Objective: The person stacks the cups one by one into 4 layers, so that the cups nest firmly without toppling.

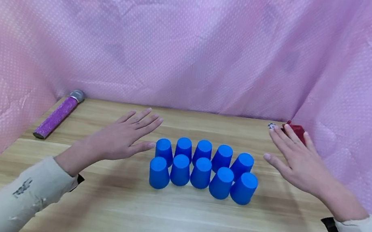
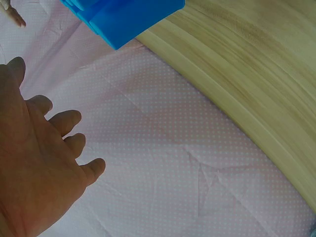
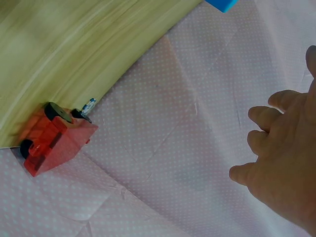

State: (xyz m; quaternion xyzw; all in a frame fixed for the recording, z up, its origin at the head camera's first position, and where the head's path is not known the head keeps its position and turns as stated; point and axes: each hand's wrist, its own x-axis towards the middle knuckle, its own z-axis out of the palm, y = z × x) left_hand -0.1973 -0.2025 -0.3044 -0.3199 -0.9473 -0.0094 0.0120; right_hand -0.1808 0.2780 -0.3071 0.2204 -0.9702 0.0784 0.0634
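I see ten blue cups (image 1: 201, 174) upside down in two rows of five near the middle of the bench (image 1: 186, 223). On my feed the left hand (image 1: 119, 137) hovers near their left end, the right hand (image 1: 298, 163) off their right end; both have fingers spread and nearly straight, holding nothing. I make out a microphone (image 1: 58, 117) toward the far left corner and a red toy (image 3: 59, 140) at the far right.

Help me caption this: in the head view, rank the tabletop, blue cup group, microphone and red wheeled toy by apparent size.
Tabletop
Blue cup group
Microphone
Red wheeled toy, judged by its visible part; the right hand hides some.
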